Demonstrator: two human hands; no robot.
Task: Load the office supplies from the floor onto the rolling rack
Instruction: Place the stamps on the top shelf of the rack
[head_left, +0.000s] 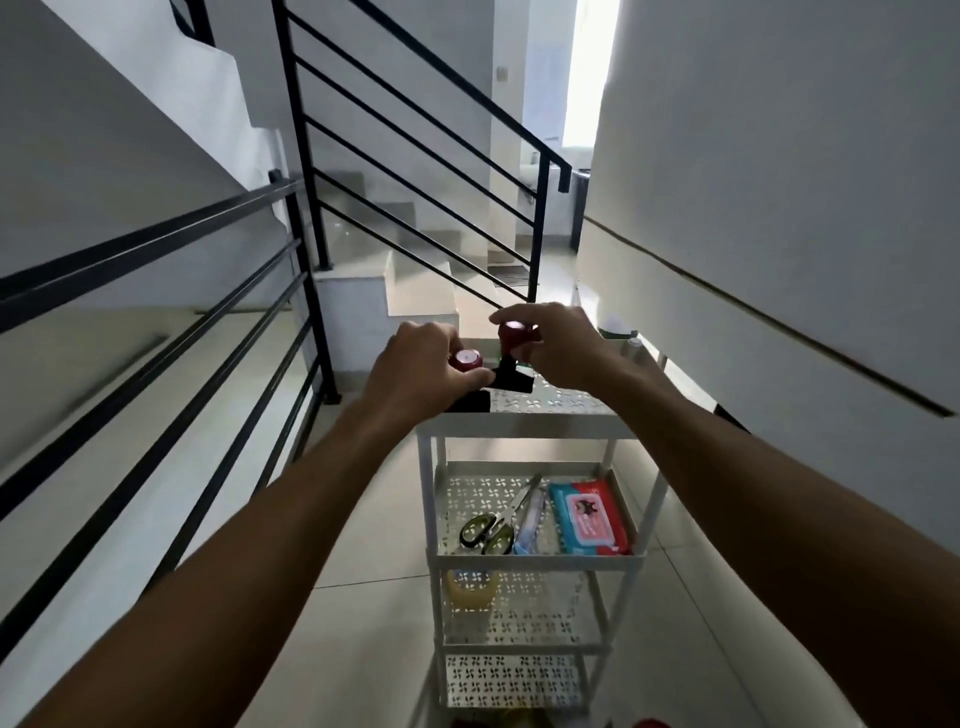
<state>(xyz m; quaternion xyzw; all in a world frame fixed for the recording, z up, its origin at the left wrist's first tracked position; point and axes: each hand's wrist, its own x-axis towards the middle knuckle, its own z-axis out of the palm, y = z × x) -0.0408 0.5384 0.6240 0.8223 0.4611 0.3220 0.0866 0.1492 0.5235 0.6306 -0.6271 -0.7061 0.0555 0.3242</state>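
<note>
A white rolling rack (524, 423) with perforated shelves stands before me. Over its top shelf, my left hand (415, 371) grips a red-knobbed stamp (466, 359) whose black base rests on the shelf. My right hand (556, 343) holds a second red-handled stamp (511, 338) with a black base (514, 382), touching or just above the shelf. On the second shelf lie scissors (491, 530), a blue-and-white packet (530, 519) and a red-and-blue wipes pack (589, 517). A yellowish tape roll (470, 587) sits on the third shelf.
Black stair railings (291, 322) run along the left and ahead, with steps going down beyond them. A white wall with a dark handrail (779, 322) closes the right side. Tiled floor surrounds the rack. Red objects (649, 723) peek out at the bottom edge.
</note>
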